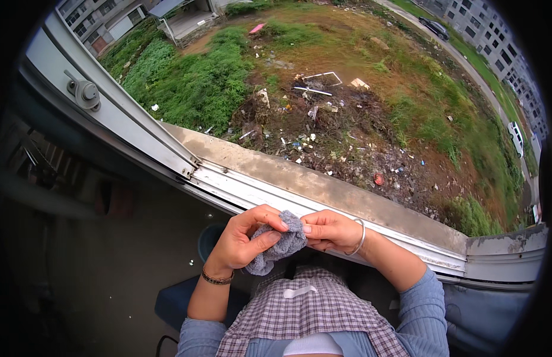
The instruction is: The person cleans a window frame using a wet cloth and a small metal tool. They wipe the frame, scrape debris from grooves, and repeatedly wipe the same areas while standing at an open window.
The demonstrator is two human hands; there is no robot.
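A grey cloth (294,235), gripped from both sides beside the inner edge of the white window frame (252,193).
In the head view, I saw the left hand (239,241) clasping the bunched cloth between thumb and fingers, while the right hand (332,231) pinched its right end; these opposed grips likely stopped the limp folds from slumping. It was held up before the checked apron (311,306), probably for easy reach; I couldn't tell whether it touched the frame.
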